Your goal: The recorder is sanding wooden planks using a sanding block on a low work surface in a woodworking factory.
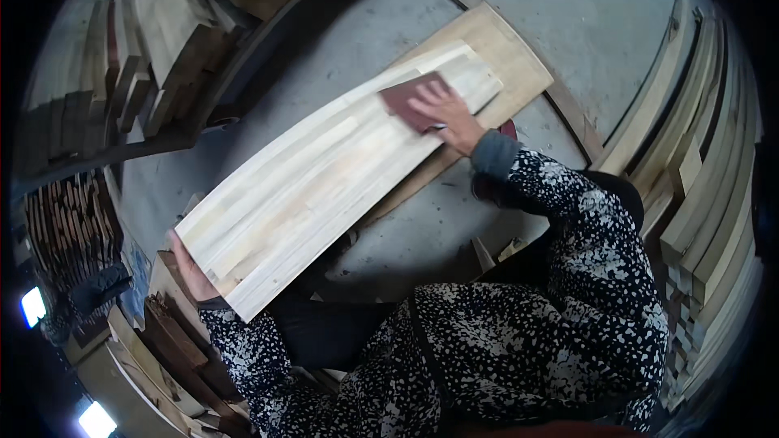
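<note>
A long pale board (300,195), made of joined light wood strips, slants from lower left to upper right in front of me. My left hand (191,266) grips its lower left end, with part of the hand hidden under the wood. Toward the far end, my right hand (448,116) holds a reddish-brown sheet of sandpaper (408,100) against the board's top face. Its fingers are spread over the sheet and slightly blurred. Beneath the far end lies a wider tan board (523,61).
A narrow dark wood strip (572,118) crosses the grey floor (365,24) under the tan board. Stacked planks (706,195) line the right side. Wood pieces fill a rack (154,40) at the upper left. Bundled dark slats (73,215) and leaning offcuts (174,341) are at left.
</note>
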`<state>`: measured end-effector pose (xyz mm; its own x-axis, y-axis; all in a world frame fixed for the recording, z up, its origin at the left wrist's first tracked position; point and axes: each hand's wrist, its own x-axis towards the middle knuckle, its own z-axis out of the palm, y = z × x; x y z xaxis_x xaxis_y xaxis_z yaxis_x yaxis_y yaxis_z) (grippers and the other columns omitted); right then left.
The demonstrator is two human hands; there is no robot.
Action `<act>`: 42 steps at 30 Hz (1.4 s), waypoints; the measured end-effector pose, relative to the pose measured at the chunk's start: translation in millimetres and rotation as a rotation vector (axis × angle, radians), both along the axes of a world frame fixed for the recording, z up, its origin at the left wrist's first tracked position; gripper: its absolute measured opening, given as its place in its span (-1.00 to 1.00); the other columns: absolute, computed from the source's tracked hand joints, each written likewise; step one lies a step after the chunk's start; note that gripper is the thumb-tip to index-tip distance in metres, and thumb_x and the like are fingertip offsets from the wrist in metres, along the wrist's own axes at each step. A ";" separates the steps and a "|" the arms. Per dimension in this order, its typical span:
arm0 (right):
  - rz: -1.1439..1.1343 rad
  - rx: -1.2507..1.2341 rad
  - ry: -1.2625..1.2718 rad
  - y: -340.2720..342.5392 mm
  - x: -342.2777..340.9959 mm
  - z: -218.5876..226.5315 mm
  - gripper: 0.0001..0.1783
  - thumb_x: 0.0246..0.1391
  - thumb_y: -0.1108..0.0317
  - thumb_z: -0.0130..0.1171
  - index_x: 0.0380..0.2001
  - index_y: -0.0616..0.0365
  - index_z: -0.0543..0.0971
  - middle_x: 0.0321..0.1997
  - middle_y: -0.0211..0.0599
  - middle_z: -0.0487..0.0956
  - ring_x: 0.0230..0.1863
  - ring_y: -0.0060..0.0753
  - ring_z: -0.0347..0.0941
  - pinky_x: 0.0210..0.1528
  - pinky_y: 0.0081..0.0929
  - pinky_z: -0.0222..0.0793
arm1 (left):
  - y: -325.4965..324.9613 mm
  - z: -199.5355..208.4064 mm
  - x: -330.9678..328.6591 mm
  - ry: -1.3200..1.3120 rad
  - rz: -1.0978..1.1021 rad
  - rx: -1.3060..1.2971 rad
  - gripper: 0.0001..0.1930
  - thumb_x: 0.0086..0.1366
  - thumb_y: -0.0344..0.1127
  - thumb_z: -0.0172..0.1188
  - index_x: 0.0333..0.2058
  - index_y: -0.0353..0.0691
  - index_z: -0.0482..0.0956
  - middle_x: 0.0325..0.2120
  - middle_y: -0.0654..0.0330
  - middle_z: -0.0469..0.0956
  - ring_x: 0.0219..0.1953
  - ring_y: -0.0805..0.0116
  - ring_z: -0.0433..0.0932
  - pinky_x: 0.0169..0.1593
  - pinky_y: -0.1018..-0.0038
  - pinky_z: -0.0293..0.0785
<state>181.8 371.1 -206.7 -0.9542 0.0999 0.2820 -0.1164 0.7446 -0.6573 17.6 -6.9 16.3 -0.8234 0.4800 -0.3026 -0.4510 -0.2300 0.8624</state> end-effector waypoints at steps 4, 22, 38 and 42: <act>-0.459 0.041 -0.242 83.2 64.6 -70.7 -0.61 0.02 0.25 -0.10 -0.06 0.11 0.33 -0.05 0.02 0.34 -0.10 0.03 0.27 -0.06 -0.25 0.19 | 39.8 8.7 22.6 -0.108 0.107 0.153 -0.58 0.18 -0.12 -0.05 -0.10 -0.32 0.32 -0.11 0.05 0.38 -0.09 0.20 0.37 -0.05 0.32 0.34; -0.449 -2.146 -0.359 -123.1 77.5 51.0 -0.44 -0.01 0.14 0.03 0.02 0.18 0.20 0.04 -0.08 0.30 0.02 -0.09 0.26 0.05 -0.08 0.18 | -22.0 -17.8 172.5 -0.095 0.273 -0.001 -0.64 0.08 -0.38 0.01 -0.13 -0.39 0.28 -0.21 0.04 0.40 -0.16 0.25 0.40 -0.05 0.43 0.30; 0.035 -1.563 -0.288 -115.6 -69.2 219.9 -0.53 -0.15 0.31 0.15 -0.18 0.39 0.35 -0.26 -0.07 0.49 -0.30 -0.29 0.48 -0.17 -0.34 0.42 | -56.6 -4.9 238.6 0.076 0.433 0.216 -0.41 -0.01 -0.36 0.07 0.00 -0.51 0.12 -0.07 -0.03 0.31 -0.02 0.22 0.30 0.08 0.41 0.15; 0.023 -1.514 -0.486 -77.8 -122.9 237.8 -0.59 -0.17 0.30 0.17 -0.28 0.40 0.41 -0.33 -0.05 0.51 -0.34 -0.26 0.48 -0.22 -0.32 0.42 | -22.0 5.1 197.5 0.024 0.238 0.202 -0.42 0.00 -0.37 0.07 0.00 -0.50 0.12 -0.09 0.00 0.31 -0.04 0.26 0.31 0.05 0.43 0.19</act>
<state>59.0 293.3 31.1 -0.9251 -0.0223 -0.3791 0.3150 -0.6024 -0.7334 215.1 -28.9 21.3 -0.9255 0.3215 -0.2002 -0.3444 -0.4944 0.7981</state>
